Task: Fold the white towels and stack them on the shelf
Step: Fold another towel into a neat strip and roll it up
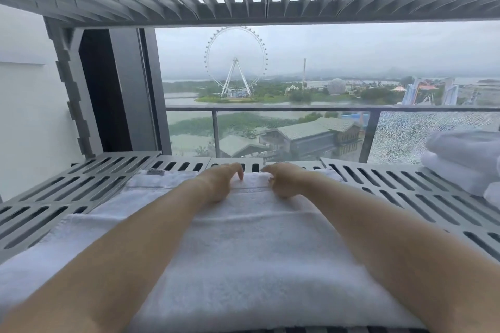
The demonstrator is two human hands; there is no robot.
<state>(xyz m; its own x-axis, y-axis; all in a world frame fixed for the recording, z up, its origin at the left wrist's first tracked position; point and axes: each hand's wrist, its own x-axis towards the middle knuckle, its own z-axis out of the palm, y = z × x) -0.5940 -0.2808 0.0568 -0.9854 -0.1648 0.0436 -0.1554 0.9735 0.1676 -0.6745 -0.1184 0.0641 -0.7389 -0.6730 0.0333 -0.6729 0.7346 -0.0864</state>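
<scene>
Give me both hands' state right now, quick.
Left hand: fingers curled on the far edge of the white towel; whether it pinches cloth cannot be told.
Right hand: same, curled on that edge; grip cannot be told.

Flat, overcast daylight pours through the window [297, 84] behind the slatted shelf [392, 192], leaving almost no shadows, washing out detail in the white towel [243, 251], hazing the distant skyline, while wide-angle distortion bows the frame's edges and the near forearms blur softly at the bottom.
</scene>
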